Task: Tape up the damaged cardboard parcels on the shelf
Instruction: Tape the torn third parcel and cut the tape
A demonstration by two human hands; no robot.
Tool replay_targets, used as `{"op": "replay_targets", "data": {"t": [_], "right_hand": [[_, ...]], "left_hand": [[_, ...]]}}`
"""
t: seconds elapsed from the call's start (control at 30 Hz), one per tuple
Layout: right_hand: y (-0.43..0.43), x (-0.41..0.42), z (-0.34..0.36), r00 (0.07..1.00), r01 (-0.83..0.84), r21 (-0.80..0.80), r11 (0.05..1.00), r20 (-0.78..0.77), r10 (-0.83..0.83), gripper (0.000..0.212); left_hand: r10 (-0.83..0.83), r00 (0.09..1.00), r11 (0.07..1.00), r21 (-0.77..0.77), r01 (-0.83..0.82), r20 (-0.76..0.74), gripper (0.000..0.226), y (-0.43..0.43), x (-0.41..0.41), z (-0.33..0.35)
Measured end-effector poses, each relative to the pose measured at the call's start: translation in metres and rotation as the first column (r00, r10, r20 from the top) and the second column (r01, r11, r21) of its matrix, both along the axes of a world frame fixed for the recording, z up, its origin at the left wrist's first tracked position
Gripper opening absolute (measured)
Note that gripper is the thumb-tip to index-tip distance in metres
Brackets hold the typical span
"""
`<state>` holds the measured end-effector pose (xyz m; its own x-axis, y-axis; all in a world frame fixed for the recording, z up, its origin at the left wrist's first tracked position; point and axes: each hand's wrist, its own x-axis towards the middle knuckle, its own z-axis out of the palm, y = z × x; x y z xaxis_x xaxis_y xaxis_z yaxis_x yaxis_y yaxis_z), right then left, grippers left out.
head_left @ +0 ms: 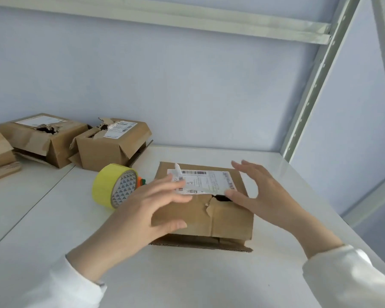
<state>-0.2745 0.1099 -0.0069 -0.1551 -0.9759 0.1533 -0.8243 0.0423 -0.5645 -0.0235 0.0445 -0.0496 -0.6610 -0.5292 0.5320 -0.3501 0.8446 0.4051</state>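
Observation:
A brown cardboard parcel (227,218) with a white shipping label lies on the white shelf (187,281) in front of me; a torn hole gapes in its top just below the label. My left hand (142,210) hovers over the parcel's left side with fingers spread, slightly blurred. My right hand (260,194) is spread over the right side, its thumb at the edge of the hole. Left of the parcel a roll of yellow tape (113,185) stands on edge. Two torn parcels, one (111,145) beside the other (42,138), sit at the back left.
Something small, orange and green (141,181), peeks out between the tape roll and the parcel. A further cardboard piece (0,156) lies at the far left edge. A metal shelf upright (316,81) rises at the right, and another shelf board runs overhead.

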Motion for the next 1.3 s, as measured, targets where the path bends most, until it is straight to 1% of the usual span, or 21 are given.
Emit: {"op": "replay_targets", "data": {"t": [0.07,0.13,0.17,0.2,0.27,0.3,0.33,0.37,0.4,0.43,0.5,0.53,0.57,0.6,0.67,0.73,0.83,0.9,1.0,1.17,1.3], "right_hand": [[-0.009,0.003,0.002,0.997,-0.07,0.087,0.994,-0.034,0.073,0.065],[-0.009,0.006,0.003,0.997,-0.069,0.126,0.99,-0.026,0.073,0.06],[-0.005,0.008,0.003,0.997,-0.045,0.127,0.991,-0.058,0.052,0.059],[0.002,0.012,0.004,0.992,-0.019,0.119,0.993,-0.118,0.033,0.06],[0.021,0.021,0.011,0.963,-0.006,0.084,0.996,-0.267,0.028,0.07],[0.032,0.027,0.014,0.943,-0.016,0.074,0.997,-0.331,0.04,0.074],[0.04,0.033,0.019,0.931,-0.029,0.069,0.997,-0.361,0.052,0.072],[0.044,0.036,0.022,0.933,-0.033,0.067,0.997,-0.354,0.055,0.065],[0.044,0.037,0.024,0.951,-0.034,0.054,0.998,-0.306,0.049,0.056],[0.04,0.037,0.025,0.974,-0.025,0.032,0.999,-0.226,0.032,0.05],[0.025,0.028,0.021,1.0,0.022,-0.012,1.0,-0.02,-0.022,0.044],[0.016,0.024,0.017,0.996,0.054,0.016,0.998,0.068,-0.055,0.046],[0.008,0.022,0.014,0.989,0.069,0.073,0.995,0.127,-0.078,0.054],[0.001,0.023,0.011,0.986,0.061,0.128,0.99,0.149,-0.08,0.065],[-0.012,0.029,0.009,0.991,0.031,0.189,0.981,0.119,-0.054,0.083],[-0.021,0.042,0.013,0.998,0.005,0.206,0.979,0.057,-0.017,0.096],[-0.028,0.062,0.013,0.995,-0.031,0.254,0.967,-0.084,0.054,0.111],[-0.028,0.069,0.01,0.983,-0.039,0.305,0.952,-0.159,0.091,0.113],[-0.027,0.074,0.007,0.981,-0.011,0.318,0.948,-0.18,0.071,0.107],[-0.025,0.079,0.001,0.987,0.061,0.16,0.985,-0.154,-0.036,0.093],[-0.024,0.079,-0.003,0.991,0.059,0.094,0.994,-0.128,-0.047,0.076]], "left_hand": [[-0.038,0.999,0.999,-0.024,0.037,-0.031,0.04,-0.005,0.002,-0.007],[-0.077,0.996,0.997,-0.005,0.077,-0.044,0.034,-0.014,0.006,-0.007],[-0.089,0.995,0.996,0.008,0.089,-0.036,0.032,-0.02,0.009,-0.006],[-0.09,0.996,0.996,0.011,0.09,-0.021,0.03,-0.026,0.012,-0.005],[-0.037,0.999,0.999,-0.009,0.037,-0.004,0.024,-0.037,0.016,-0.002],[-0.002,1.0,1.0,0.01,0.002,-0.02,0.022,-0.04,0.017,-0.001],[0.03,0.998,0.999,0.044,-0.027,-0.052,0.021,-0.042,0.015,0.0],[0.062,0.995,0.994,0.093,-0.054,-0.081,0.02,-0.04,0.012,0.003],[0.097,0.991,0.985,0.151,-0.081,-0.097,0.02,-0.036,0.007,0.007],[0.136,0.986,0.97,0.218,-0.112,-0.099,0.024,-0.029,0.001,0.011],[0.227,0.969,0.914,0.366,-0.176,-0.1,0.043,-0.017,-0.011,0.015],[0.276,0.956,0.876,0.437,-0.205,-0.105,0.051,-0.014,-0.016,0.016],[0.32,0.94,0.833,0.507,-0.222,-0.115,0.058,-0.013,-0.02,0.017],[0.356,0.927,0.784,0.577,-0.227,-0.12,0.064,-0.013,-0.022,0.017],[0.393,0.912,0.7,0.681,-0.216,-0.115,0.069,-0.017,-0.026,0.015],[0.419,0.898,0.648,0.737,-0.192,-0.134,0.07,-0.022,-0.029,0.013],[0.424,0.89,0.608,0.781,-0.141,-0.169,0.067,-0.023,-0.036,0.013],[0.411,0.896,0.591,0.798,-0.123,-0.166,0.066,-0.025,-0.038,0.012],[0.405,0.896,0.559,0.825,-0.084,-0.183,0.066,-0.029,-0.04,0.012],[0.42,0.891,0.532,0.842,-0.086,-0.174,0.065,-0.033,-0.037,0.008],[0.402,0.902,0.559,0.823,-0.105,-0.158,0.067,-0.028,-0.039,0.009]]}}
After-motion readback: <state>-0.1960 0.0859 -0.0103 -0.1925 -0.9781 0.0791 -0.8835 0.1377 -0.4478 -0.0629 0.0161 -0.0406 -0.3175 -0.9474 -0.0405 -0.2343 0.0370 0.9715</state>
